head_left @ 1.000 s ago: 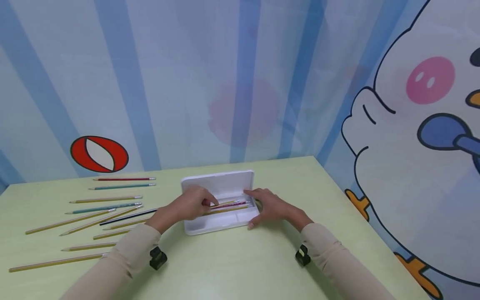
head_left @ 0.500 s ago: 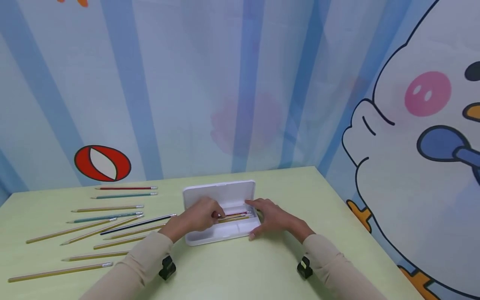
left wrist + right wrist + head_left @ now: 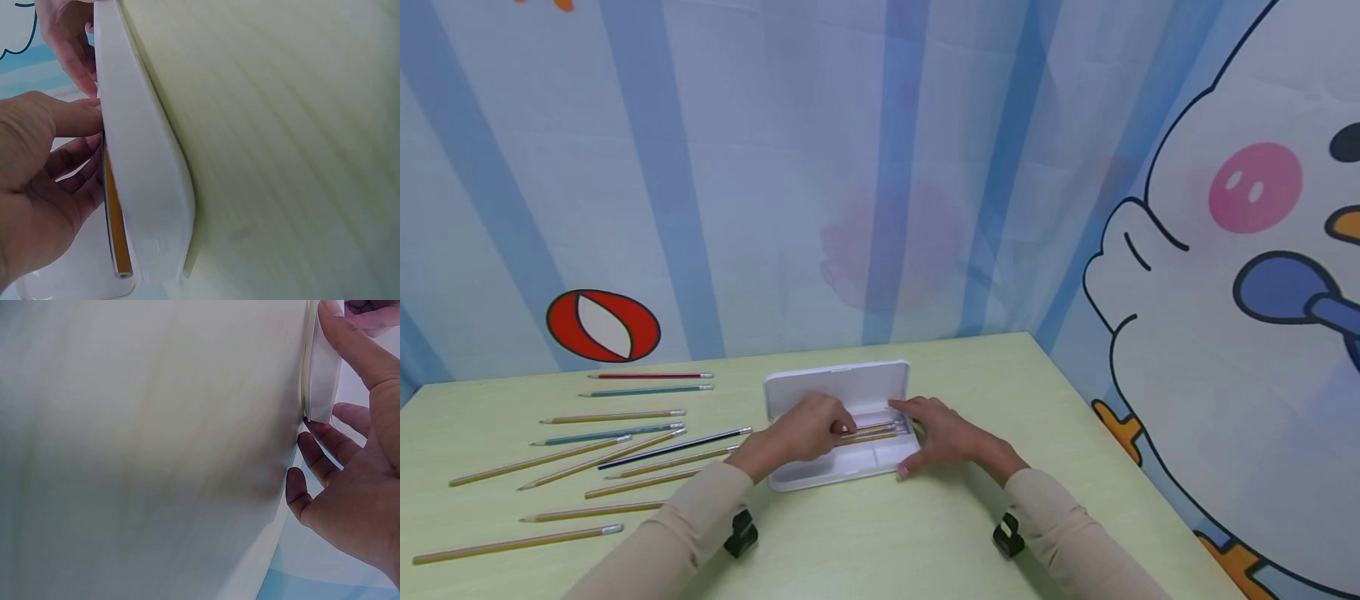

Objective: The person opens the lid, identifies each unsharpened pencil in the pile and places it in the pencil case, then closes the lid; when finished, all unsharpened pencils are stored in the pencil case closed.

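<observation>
A white pencil case [image 3: 820,477] lies on the table with its lid [image 3: 838,383] raised at the back. Several pencils [image 3: 868,438] are inside. My left hand [image 3: 808,429] reaches into the case from the left and pinches a pencil, whose tip is hidden by the fingers. In the left wrist view, a yellow pencil [image 3: 116,219] with a dark edge runs along the inner side of the case wall [image 3: 147,162], under that hand. My right hand [image 3: 943,435] grips the right end of the case, thumb at the front and fingers at the back.
More pencils lie spread on the left of the table: a red one [image 3: 647,376], teal ones [image 3: 647,390], a black one [image 3: 673,448] and several yellow ones [image 3: 520,543]. A striped blue curtain [image 3: 790,208] stands behind the table. Black devices [image 3: 741,533] sit at both wrists.
My left hand has slid to the right inside the case, toward the pencils' ends. My right hand stays on the case's right end. The head view has tilted up slightly.
</observation>
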A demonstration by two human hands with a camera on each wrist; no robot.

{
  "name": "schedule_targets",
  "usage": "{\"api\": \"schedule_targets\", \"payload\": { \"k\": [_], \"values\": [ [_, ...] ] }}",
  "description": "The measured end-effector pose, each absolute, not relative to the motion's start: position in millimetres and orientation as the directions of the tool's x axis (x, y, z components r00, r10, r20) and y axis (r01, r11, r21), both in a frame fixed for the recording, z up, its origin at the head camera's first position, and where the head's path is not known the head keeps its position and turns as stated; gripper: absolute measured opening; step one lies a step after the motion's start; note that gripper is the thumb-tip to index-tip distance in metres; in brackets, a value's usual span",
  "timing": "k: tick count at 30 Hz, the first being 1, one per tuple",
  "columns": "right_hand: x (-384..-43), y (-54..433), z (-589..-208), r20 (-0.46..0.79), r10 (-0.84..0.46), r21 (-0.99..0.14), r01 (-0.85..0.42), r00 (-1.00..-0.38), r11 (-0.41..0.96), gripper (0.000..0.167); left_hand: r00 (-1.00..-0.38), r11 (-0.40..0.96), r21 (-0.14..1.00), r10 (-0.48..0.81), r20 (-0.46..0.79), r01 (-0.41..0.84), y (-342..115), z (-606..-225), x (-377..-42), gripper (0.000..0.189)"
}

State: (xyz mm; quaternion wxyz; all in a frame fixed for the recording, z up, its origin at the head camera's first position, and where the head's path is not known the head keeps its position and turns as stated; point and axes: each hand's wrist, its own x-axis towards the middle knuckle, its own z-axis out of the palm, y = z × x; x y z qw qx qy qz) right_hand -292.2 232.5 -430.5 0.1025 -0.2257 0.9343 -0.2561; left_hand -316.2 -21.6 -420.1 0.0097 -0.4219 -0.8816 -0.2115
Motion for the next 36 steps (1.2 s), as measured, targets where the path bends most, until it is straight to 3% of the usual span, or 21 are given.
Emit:
{"api": "schedule_targets", "payload": {
  "k": [36],
  "values": [
    [-292.5, 231.6, -431.0, -0.096, -0.454, -0.531, -0.34, -0.886, 0.776, 0.101, -0.651, 0.57, 0.35, 0.737, 0.184, 0.744, -10.2, -422.2, -317.4, 0.018]
  ]
}}
